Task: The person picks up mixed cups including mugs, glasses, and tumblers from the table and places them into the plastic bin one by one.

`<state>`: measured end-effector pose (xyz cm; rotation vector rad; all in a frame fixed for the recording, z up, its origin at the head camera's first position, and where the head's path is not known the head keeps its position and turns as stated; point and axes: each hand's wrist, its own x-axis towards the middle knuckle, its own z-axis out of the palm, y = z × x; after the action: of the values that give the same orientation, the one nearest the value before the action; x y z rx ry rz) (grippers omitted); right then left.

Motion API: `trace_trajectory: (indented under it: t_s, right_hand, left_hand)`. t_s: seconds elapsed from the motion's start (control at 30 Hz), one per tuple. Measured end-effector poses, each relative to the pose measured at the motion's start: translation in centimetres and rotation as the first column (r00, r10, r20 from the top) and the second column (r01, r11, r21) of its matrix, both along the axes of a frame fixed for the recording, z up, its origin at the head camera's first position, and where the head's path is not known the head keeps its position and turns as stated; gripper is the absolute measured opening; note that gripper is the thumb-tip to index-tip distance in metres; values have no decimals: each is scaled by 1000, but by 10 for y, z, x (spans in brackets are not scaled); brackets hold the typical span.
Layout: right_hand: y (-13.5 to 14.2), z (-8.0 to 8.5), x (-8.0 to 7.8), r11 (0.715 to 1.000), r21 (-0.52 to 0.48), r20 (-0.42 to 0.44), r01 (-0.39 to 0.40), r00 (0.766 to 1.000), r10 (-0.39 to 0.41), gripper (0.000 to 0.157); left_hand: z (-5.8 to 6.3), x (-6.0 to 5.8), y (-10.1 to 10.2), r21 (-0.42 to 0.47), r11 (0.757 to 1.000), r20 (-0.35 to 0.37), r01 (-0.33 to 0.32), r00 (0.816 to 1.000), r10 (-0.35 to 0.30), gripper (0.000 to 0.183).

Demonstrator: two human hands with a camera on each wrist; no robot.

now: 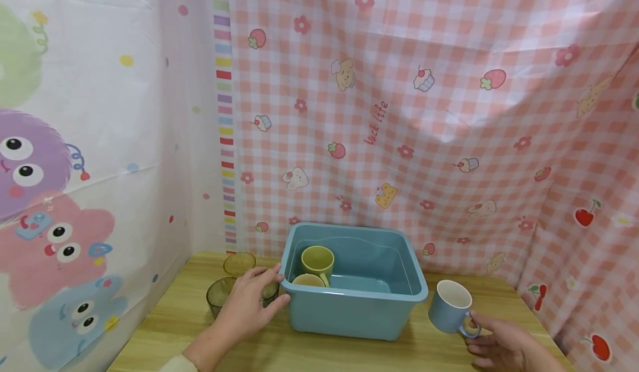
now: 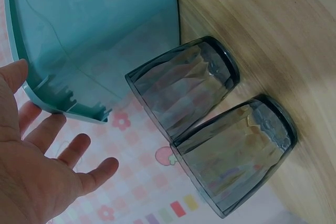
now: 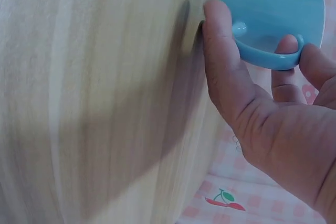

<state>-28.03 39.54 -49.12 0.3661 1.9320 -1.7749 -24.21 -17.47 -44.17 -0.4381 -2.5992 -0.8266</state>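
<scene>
My right hand (image 1: 509,341) holds a blue mug (image 1: 447,308) with a white inside by its handle, right of the bin. In the right wrist view, a finger passes through the handle of the mug (image 3: 273,11) and the thumb is at it. Whether its base touches the table cannot be told. My left hand (image 1: 244,302) is at the left rim of a blue plastic bin (image 1: 349,314), fingers spread and fairly straight, holding nothing. Inside the bin's left part are a yellow-green mug (image 1: 318,258) and a paler yellow mug (image 1: 308,280), partly hidden by the front wall.
Two smoky grey glasses (image 2: 184,87) stand left of the bin, partly behind my left hand in the head view. Behind them is an amber glass (image 1: 239,263). Printed cloths hang behind the wooden table (image 1: 264,350) and at its sides.
</scene>
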Motion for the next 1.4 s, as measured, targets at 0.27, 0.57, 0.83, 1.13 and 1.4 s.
trace_trajectory:
  t_s: [0.27,0.57,0.83,1.13,1.4]
  right_hand:
    - [2,5,-4,996,-17,-36,-87,996,87,43]
    - [9,5,-7,982,-134,-10,-135,991,134,36]
    - [13,6,-7,943,-285,3,-170,984,178,36]
    - [16,5,-7,936,-306,-37,-176,984,173,36]
    - [24,7,-10,944,-224,-139,-241,967,213,38]
  left_hand:
    - [2,1,1,2,1000,8,-2,1000,2,60]
    - [2,2,2,3,1000,24,-8,1000,8,62]
    - [2,2,2,0,1000,12,-7,1000,7,57]
    - [1,1,2,1,1000,2,-9,1000,9,54]
    - [0,0,2,5,1000,16,-17,1000,17,52]
